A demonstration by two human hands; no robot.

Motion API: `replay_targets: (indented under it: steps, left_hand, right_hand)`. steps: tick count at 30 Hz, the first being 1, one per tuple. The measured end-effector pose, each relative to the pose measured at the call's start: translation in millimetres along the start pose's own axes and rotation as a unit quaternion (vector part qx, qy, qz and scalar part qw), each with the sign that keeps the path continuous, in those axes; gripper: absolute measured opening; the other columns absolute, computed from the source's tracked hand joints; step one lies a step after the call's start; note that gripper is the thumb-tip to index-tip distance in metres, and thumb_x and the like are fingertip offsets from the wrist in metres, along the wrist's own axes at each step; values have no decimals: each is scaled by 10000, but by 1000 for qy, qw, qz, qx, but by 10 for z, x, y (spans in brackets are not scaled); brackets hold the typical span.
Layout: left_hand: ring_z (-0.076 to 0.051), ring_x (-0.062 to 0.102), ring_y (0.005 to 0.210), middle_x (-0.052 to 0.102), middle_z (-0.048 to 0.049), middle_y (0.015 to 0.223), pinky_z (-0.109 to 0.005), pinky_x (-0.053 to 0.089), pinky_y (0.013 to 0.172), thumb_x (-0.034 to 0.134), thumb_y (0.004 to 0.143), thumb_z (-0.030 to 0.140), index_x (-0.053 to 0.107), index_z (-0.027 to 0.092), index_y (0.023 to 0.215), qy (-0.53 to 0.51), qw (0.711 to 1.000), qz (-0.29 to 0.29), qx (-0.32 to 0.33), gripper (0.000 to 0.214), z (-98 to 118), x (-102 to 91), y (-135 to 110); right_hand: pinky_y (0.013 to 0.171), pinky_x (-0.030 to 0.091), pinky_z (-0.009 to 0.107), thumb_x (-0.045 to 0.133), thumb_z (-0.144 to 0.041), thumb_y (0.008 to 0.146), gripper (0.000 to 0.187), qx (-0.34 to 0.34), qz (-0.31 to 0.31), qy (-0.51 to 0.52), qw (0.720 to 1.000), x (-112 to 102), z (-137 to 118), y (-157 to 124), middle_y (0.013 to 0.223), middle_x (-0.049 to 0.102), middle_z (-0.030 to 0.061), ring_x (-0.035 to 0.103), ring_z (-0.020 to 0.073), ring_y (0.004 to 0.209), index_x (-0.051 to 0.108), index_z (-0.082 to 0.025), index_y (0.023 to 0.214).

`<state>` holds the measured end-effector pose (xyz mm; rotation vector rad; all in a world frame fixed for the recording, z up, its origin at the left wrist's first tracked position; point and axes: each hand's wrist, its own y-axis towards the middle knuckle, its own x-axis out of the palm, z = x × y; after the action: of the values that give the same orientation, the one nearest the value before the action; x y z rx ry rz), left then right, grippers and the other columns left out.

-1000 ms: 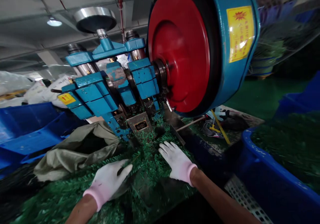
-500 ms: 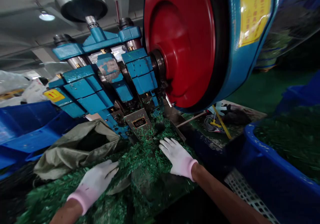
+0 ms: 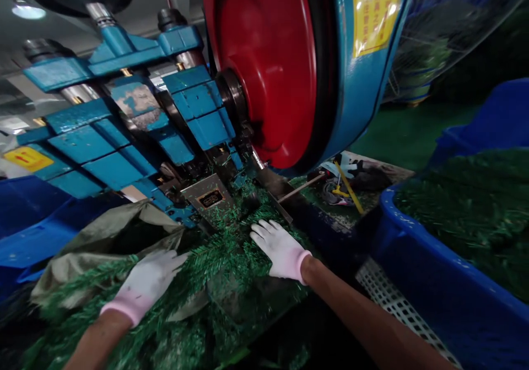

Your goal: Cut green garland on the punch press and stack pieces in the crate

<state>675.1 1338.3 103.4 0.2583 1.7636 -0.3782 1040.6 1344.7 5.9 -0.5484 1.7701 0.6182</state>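
Both my hands wear white gloves with pink cuffs. My left hand (image 3: 144,282) lies on a long green artificial pine branch (image 3: 206,257) at the lower left, fingers closed over its needles. My right hand (image 3: 278,246) rests flat, fingers spread, on the heap of green needles (image 3: 231,298) just in front of the blue press machine (image 3: 124,144). The branch runs between my hands toward the machine's metal die plate (image 3: 209,196). A big red flywheel (image 3: 264,61) in a blue guard looms above my right hand.
A blue tub (image 3: 417,265) full of green branches stands at the right. A grey-green sack (image 3: 103,238) lies open at the left beside blue crates (image 3: 28,232). Tools and a yellow strap (image 3: 347,180) lie behind the machine. A white perforated panel (image 3: 397,309) sits beside my right forearm.
My left hand has slid left and back along the branch. My right hand has stayed in front of the die. The view has moved closer to the machine.
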Motion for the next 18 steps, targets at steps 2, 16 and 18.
replay_targets:
  steps: [2,16,18]
  left_hand:
    - [-355,653,1229,706,-179,1285,-496,515,1100,391,943,234,724,227,1274,13,999,-49,-13,469,158,-18,92]
    - [-256,635,1225,697,-97,1312,-382,483,1075,422,975,323,664,193,1285,-100,993,-27,-58,414,963,-50,579]
    - [-240,639,1224,705,-60,1308,-367,480,1091,451,969,445,678,234,1279,-134,989,2,-57,438,814,-17,497]
  right_hand:
    - [1252,157,536,810,-460,668,1059,-3,5,-1,1000,16,6,6,1637,316,201,233,391,1503,363,-57,1540]
    - [1248,165,512,759,-448,685,861,6,65,54,996,45,6,-60,1435,517,172,372,372,1385,494,-117,1434]
    - [1241,189,511,760,-444,686,849,4,65,46,997,31,7,-46,1413,531,168,401,366,1355,499,-113,1422]
